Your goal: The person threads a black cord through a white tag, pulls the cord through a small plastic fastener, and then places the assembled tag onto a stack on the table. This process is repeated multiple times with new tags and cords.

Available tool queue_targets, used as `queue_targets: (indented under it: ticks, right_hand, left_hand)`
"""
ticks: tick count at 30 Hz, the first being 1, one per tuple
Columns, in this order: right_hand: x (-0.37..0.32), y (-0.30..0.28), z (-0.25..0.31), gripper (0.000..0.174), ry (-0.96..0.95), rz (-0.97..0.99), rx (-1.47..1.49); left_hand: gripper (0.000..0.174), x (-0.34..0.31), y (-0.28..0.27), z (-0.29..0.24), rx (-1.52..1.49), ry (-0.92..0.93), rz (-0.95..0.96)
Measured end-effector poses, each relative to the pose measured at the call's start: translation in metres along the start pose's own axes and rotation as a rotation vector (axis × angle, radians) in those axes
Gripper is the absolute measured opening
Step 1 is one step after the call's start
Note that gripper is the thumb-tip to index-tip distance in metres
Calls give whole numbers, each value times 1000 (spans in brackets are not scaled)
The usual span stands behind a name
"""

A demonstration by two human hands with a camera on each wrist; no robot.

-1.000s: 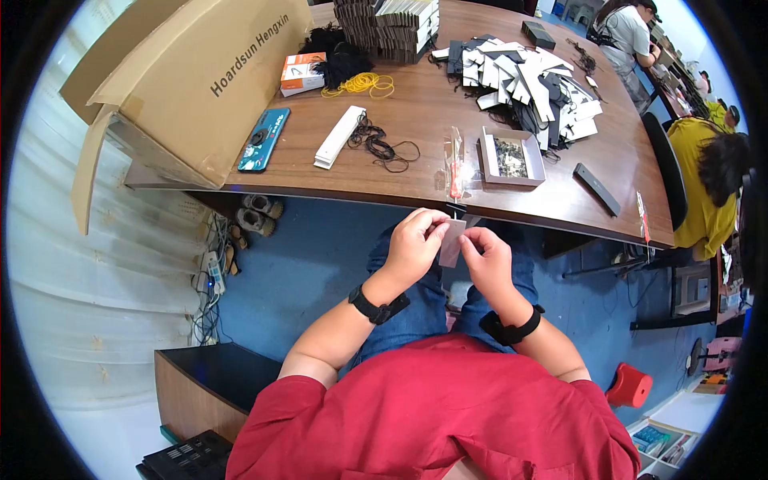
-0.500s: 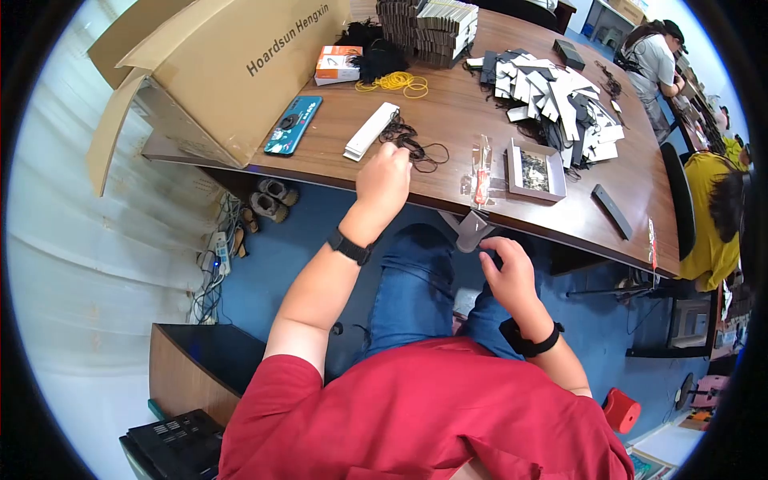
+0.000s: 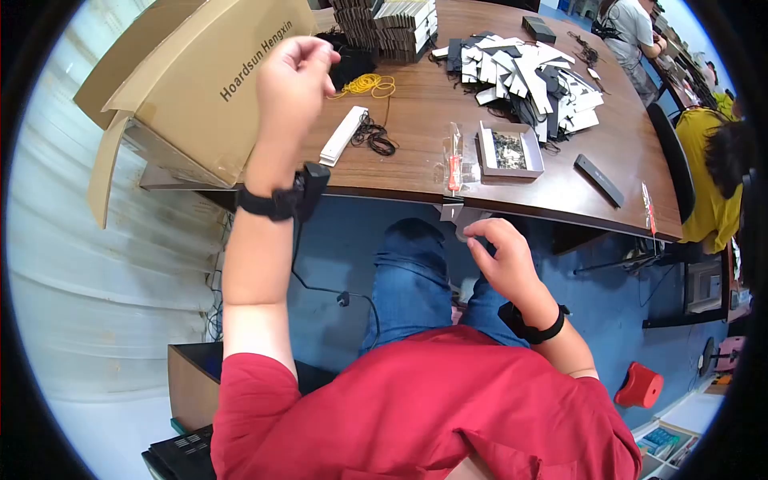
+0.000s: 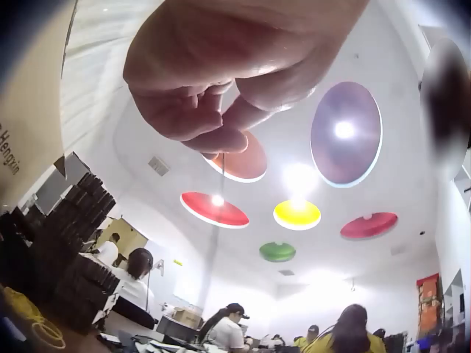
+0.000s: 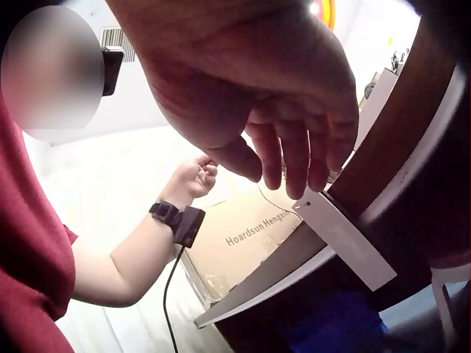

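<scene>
My left hand is raised over the left of the table, in front of the large carton. In the left wrist view its fingers are curled, and a thin cord runs down from between thumb and fingertips. Low by the table's front edge, my right hand has loosely bent fingers with nothing visible between them. Just past its fingertips, a pale flat tag with a small hole hangs at the edge. A bundle of black cords lies beside a stack of white strips.
The cardboard carton stands at the left. Farther back are yellow bands, stacked tags and a heap of white and black tags. An open box of small parts and a dark bar lie nearer.
My left hand has left the tag and swung up and left past the cord bundle. The right hand has let go of the tag and stays low by the table edge.
</scene>
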State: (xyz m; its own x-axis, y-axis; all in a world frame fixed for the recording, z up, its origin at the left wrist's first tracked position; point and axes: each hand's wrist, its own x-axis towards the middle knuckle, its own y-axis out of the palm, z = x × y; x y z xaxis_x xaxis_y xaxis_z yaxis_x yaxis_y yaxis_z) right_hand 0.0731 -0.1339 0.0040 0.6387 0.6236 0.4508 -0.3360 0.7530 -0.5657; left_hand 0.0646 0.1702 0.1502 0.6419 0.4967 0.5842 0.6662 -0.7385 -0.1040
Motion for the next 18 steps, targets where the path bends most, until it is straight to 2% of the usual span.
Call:
queue_targets:
  ticks: [1,4,6,9,10,11,13,14,15,17,18]
  right_hand:
    - [-1,-1,0,13,1,11,10]
    - [-1,-7,-1,14,-14,13,17]
    - [-7,-12,-2,14,-2,19,16]
    - [-5,-17,-2,14,10,16,46]
    - [-6,-18,-3,16,12,13,74]
    - [-8,-19,-2,17,18,10,101]
    - [-2,-26,10,28,28,-18,205]
    - [1,-28,18,33,32,-27,261]
    - [4,-29,26,39,-14,-22,302]
    - [11,-29,41,51,-106,-23,376]
    - [11,-28,41,59,-129,58,376]
  left_hand:
    - [10,9,-5,-5,-107,-64,-7]
    - [12,17,-21,-42,-164,257,-179]
    - [12,18,-26,-67,-333,468,-390]
    - [12,4,-41,-95,-500,527,-470]
    - [10,-8,-44,-95,-457,495,-302]
    - [8,-24,-46,-91,-412,458,-135]
    - [6,-79,-7,-87,-218,66,235]
    - [6,-99,4,-87,-22,-217,534]
    - [7,-117,19,-83,-24,-451,634]
    - [6,-141,35,-59,-183,-603,792]
    - [7,-152,41,-45,-317,-653,771]
